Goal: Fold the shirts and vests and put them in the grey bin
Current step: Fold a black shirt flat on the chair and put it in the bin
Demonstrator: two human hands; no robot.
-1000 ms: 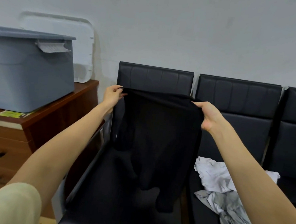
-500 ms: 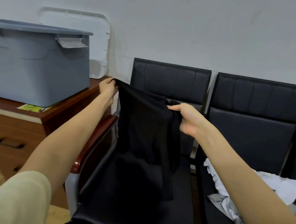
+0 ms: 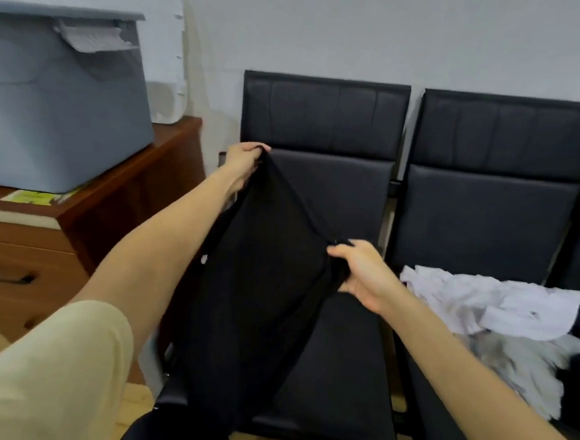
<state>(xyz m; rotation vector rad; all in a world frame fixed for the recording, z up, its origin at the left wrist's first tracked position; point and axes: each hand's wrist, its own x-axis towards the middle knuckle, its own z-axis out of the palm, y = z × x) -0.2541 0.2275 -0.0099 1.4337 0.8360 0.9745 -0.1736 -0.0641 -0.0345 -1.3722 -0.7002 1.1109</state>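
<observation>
Pale grey wall (image 3: 363,29) fills the far side of the head view, with a row of black padded chairs set against it. At the far left a brown wooden cabinet (image 3: 118,201) with drawers carries the grey bin (image 3: 59,107), which stands on its top with a light clip handle on its side; a white panel (image 3: 169,56) leans on the wall just behind the bin, and a yellow-green slip of paper (image 3: 31,197) lies on the cabinet top at the bin's foot.

Over the left chair (image 3: 335,195) a black garment (image 3: 264,269) hangs stretched between both hands, its lower part falling toward the near edge of the seat. Up at the far end, the left hand (image 3: 243,158) pinches the top corner of the cloth, fingers curled over the fabric. Nearer and lower, the right hand (image 3: 360,273) grips a bunched fold of the same cloth in a closed fist (the edge between the two hands runs taut and slanted). A beige short sleeve (image 3: 48,368) covers the left upper arm at the near left.

On the seat of the right chair (image 3: 488,213) lies a crumpled heap of white and light grey clothes (image 3: 502,310), just right of the right forearm.
</observation>
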